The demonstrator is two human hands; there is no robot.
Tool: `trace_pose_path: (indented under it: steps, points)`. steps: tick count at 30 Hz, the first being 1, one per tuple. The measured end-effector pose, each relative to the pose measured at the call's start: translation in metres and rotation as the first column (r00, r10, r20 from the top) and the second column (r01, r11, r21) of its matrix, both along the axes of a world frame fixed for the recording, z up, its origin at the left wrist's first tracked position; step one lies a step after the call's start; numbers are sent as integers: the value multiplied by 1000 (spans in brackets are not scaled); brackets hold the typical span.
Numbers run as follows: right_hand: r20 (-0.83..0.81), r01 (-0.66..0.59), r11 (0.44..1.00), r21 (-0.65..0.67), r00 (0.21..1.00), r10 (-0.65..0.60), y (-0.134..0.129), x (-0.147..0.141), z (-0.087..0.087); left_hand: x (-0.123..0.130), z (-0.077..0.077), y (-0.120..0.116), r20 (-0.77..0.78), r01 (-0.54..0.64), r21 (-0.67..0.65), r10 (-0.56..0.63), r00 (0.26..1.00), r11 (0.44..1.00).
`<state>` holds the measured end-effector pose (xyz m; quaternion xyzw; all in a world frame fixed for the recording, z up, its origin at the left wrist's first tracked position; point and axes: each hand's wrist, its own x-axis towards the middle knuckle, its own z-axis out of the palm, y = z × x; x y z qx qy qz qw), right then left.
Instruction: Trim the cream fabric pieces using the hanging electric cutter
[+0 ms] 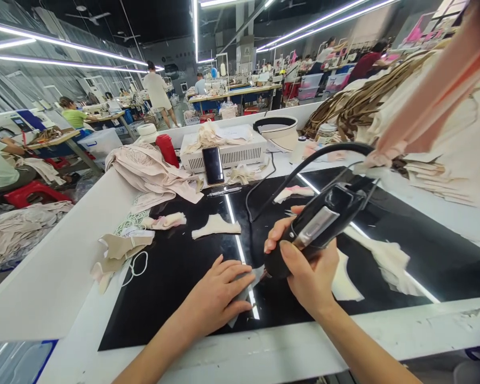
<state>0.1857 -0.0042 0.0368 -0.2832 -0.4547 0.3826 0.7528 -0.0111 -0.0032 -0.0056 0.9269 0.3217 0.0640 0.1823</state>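
Nearest edge: white table [272,352], with a big glossy black mat [156,304] on top.
Left hand [220,290]: palm down, fingers a bit spread, resting on a thin grey piece [258,274] that peeks out past the fingers.
Right hand [310,274]: wrapped around a chunky black corded hand tool [324,218], silver plate on its side.
Tool angle: tilted, low end right by the grey piece; honestly can't tell if they touch.
Cream fabric pieces: one [216,228] beyond the left hand, another [347,280] just right of the right hand.
Back of the mat: pen [224,192], then a smartphone [213,166] standing in front of a white vented box [244,154], red container [167,150] beside that.
Piles: pale pink fabric [144,170] left, brown strips [356,96] heaped right.
Way back: sewing tables [240,92], a standing person in white [157,88], tube lights [64,47] overhead.
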Motion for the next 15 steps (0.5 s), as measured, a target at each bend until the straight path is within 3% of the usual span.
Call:
trace_pose_path:
  steps: [15]
  points:
    - [41,41,999,-2,998,-41,3,-4,-5,-1,-2,0,-34,-8,-2,8,999,1000]
